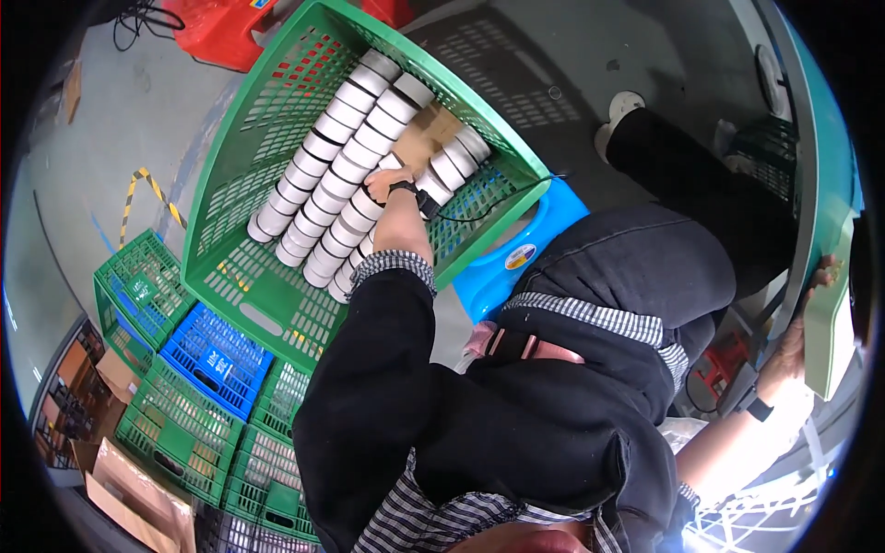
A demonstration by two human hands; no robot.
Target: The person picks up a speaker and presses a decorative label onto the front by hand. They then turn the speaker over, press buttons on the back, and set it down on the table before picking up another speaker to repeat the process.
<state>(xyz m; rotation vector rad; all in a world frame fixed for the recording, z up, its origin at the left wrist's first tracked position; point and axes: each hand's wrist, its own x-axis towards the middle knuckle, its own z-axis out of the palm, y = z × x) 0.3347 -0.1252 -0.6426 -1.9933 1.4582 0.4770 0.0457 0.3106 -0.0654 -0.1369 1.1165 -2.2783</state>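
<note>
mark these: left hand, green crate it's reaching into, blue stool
left hand (380, 183), head view, back of the hand among the white rolls.
green crate (241, 138), head view, bare left lattice wall.
blue stool (544, 226), head view, top surface beside the crate.

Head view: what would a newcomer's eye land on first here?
The big green crate at upper centre, packed with rows of white rolls, stands out first. The left hand reaches in onto the rolls. At the right edge, the right hand grips a pale green panel; smaller green and blue crates are stacked lower left.
</note>
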